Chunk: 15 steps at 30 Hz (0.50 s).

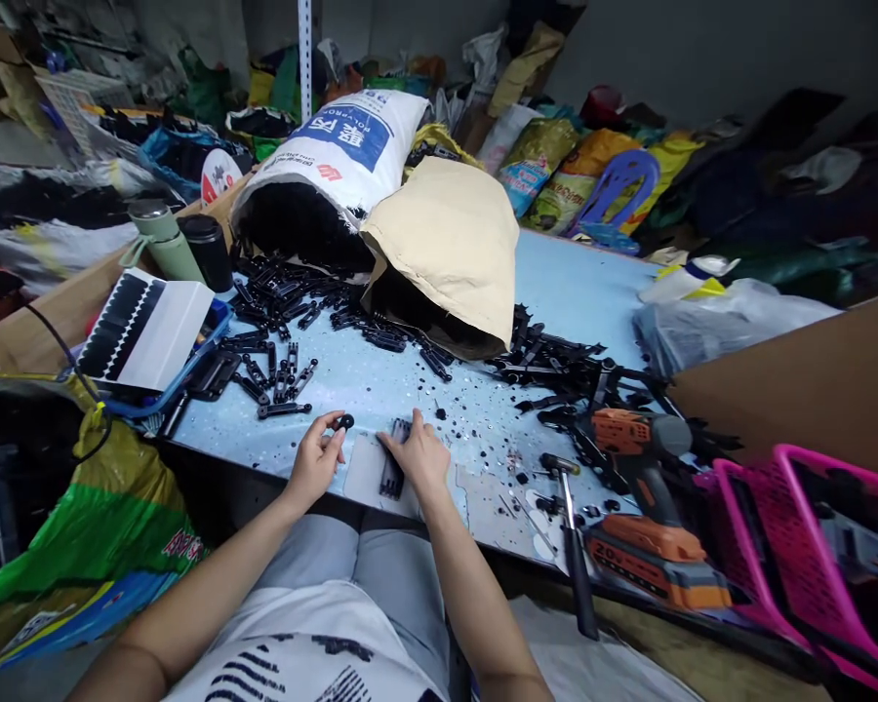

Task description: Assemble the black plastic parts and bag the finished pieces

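Note:
Between thumb and fingertips, my left hand (316, 458) pinches a small round black knob (346, 421) just above the table's front edge. My right hand (422, 456) rests on a ribbed black plastic piece (392, 480), thumb on its near side and fingers around its far end. That piece lies on a grey patch of the tabletop, and part of it is hidden under the hand. Several black jointed plastic pieces (282, 378) lie loose beyond my left hand. Small black bits (441, 414) are scattered past my right hand.
A white sack (340, 146) and a tan paper sack (450, 244) spill black parts. To the right lie a hammer (572, 546), an orange cordless drill (648, 507) and pink baskets (812, 526). A blue tray (168, 385), green flask (167, 239) and black cup (209, 252) stand left.

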Each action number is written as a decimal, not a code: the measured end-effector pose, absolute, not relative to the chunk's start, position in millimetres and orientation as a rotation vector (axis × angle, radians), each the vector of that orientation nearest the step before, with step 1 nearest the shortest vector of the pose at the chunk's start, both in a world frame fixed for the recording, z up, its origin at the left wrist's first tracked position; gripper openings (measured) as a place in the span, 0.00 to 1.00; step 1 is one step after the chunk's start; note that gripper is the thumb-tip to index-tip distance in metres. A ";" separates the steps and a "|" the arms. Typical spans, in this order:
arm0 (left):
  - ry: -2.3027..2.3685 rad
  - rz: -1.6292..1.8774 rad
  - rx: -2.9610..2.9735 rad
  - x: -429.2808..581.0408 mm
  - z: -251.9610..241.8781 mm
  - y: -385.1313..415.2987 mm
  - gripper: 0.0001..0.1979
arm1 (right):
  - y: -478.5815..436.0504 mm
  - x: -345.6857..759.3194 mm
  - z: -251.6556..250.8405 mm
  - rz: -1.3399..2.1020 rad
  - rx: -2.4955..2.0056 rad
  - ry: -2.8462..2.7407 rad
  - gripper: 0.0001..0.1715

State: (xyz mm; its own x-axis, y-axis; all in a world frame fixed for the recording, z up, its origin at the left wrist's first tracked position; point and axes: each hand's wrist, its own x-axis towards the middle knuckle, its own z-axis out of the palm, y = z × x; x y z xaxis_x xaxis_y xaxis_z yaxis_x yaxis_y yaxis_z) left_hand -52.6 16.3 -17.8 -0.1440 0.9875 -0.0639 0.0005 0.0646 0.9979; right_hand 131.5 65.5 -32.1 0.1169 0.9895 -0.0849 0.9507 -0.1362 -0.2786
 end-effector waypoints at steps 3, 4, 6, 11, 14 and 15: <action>1.356 1.269 1.179 -53.3 -18.3 10.2 0.20 | 63.5 125.5 -38.1 0.674 -1.798 -1.912 0.32; 1.348 1.267 1.199 -52.3 -18.6 9.0 0.20 | 60.2 124.5 -38.3 0.856 -1.620 -1.841 0.29; 1.313 1.240 1.219 -47.4 -19.1 7.7 0.19 | 50.7 120.9 -35.7 1.234 -1.334 -1.599 0.31; 1.245 1.160 1.323 -31.8 -14.4 6.0 0.20 | 30.5 111.3 -21.1 1.587 -1.139 -1.190 0.34; 1.275 1.145 1.550 -32.6 -8.0 3.4 0.18 | 29.1 119.1 -15.4 1.540 -1.090 -1.358 0.31; 1.290 1.129 1.623 -34.2 -5.9 2.3 0.18 | 30.3 123.8 -14.0 1.493 -1.071 -1.460 0.30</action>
State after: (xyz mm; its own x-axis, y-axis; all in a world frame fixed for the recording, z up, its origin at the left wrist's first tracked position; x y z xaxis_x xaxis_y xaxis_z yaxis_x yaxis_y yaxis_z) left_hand -34.2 2.3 -5.9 0.0979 0.9791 0.1782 0.3061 -0.2000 0.9308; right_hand 123.8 30.3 -14.0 -0.3465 0.9367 -0.0499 0.0293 -0.0424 -0.9987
